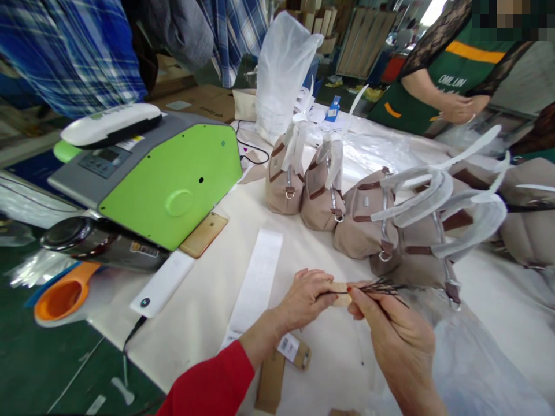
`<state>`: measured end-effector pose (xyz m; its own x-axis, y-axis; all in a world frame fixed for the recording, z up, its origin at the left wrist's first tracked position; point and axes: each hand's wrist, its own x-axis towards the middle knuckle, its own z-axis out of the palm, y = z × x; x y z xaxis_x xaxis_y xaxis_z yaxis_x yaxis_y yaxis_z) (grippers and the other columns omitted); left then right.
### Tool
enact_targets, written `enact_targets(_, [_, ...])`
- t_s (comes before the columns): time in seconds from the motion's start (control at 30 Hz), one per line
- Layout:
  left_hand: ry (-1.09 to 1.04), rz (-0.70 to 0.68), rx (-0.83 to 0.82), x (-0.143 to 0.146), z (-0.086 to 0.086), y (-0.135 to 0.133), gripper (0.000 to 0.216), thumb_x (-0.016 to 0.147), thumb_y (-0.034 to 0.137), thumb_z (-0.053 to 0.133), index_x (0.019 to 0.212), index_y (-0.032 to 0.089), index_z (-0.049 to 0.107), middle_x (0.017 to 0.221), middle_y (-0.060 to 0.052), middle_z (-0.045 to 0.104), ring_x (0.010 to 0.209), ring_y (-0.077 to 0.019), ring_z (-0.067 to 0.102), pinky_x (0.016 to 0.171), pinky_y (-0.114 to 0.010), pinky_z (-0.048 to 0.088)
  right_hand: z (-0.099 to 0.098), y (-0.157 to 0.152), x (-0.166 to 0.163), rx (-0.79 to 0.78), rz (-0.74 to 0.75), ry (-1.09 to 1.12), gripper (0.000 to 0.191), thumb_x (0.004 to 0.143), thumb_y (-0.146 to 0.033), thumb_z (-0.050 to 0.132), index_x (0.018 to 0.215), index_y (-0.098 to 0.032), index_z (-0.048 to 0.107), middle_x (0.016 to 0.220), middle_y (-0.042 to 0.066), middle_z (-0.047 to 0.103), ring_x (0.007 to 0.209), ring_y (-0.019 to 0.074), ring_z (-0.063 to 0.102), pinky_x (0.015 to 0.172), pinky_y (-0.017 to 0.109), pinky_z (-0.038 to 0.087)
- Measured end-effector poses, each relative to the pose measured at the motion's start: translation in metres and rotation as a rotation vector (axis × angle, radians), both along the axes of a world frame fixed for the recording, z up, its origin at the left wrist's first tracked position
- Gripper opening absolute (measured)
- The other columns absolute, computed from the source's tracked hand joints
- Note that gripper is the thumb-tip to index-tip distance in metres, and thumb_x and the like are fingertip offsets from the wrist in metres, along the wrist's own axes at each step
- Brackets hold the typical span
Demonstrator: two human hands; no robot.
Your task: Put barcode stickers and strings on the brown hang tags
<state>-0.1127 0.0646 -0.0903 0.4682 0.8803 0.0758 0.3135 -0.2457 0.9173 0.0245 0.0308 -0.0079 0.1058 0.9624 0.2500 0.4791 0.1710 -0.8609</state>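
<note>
My left hand (306,297) and my right hand (390,335) meet over the white table (208,312), low in the middle of the head view. Both pinch a small tan paper tag (342,293). A bundle of thin dark strings (384,286) sticks out to the right from my right fingers. A red sleeve covers my left forearm. Just beyond the hands stands a row of beige handbags (364,222) with brown trim, their handles wrapped in white foam. More tan tags (295,351) lie on the table under my left wrist.
A green and grey machine (169,185) stands at the left, with a gold phone (203,234), a white power bank (162,283) and an orange tape dispenser (60,297) near it. A long white paper strip (258,277) lies beside my left hand. Another person in a green apron (451,75) works at the far right.
</note>
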Motion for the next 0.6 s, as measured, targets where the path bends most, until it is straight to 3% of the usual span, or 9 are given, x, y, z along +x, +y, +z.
enact_targets(0.17, [-0.034, -0.044, 0.043, 0.001, -0.004, 0.004, 0.014, 0.086, 0.022, 0.058, 0.097, 0.023, 0.065, 0.108, -0.004, 0.067, 0.109, -0.0193, 0.056, 0.099, -0.038, 0.033, 0.0, -0.002, 0.001, 0.015, -0.054, 0.063, 0.02, 0.081, -0.024, 0.062, 0.062, -0.021, 0.063, 0.06, -0.003, 0.062, 0.058, 0.0087, 0.057, 0.052, 0.016, 0.046])
enact_targets(0.37, [-0.138, -0.065, 0.041, 0.006, -0.004, 0.004, 0.012, 0.084, 0.029, 0.059, 0.086, 0.021, 0.068, 0.086, -0.002, 0.07, 0.086, -0.0157, 0.064, 0.087, -0.029, 0.044, 0.003, -0.006, 0.002, 0.002, -0.063, 0.104, 0.02, 0.08, -0.024, 0.063, 0.06, -0.021, 0.063, 0.06, -0.003, 0.062, 0.061, 0.0099, 0.058, 0.053, 0.017, 0.046])
enact_targets(0.53, [-0.189, -0.054, -0.02, 0.003, -0.002, -0.003, 0.027, 0.078, 0.041, 0.064, 0.094, 0.019, 0.067, 0.1, -0.01, 0.068, 0.123, -0.0254, 0.046, 0.101, -0.039, 0.035, 0.011, -0.001, 0.002, -0.089, -0.086, 0.09, 0.024, 0.079, -0.029, 0.062, 0.056, -0.021, 0.061, 0.058, -0.002, 0.06, 0.059, 0.0103, 0.056, 0.053, 0.018, 0.044])
enact_targets(0.6, [-0.214, -0.088, -0.047, 0.001, -0.001, -0.005, 0.027, 0.08, 0.043, 0.06, 0.089, 0.018, 0.067, 0.107, -0.011, 0.067, 0.123, -0.0245, 0.046, 0.103, -0.038, 0.033, 0.011, 0.001, 0.003, -0.114, -0.097, 0.077, 0.025, 0.079, -0.031, 0.062, 0.055, -0.021, 0.061, 0.057, -0.002, 0.06, 0.06, 0.0107, 0.056, 0.054, 0.019, 0.044])
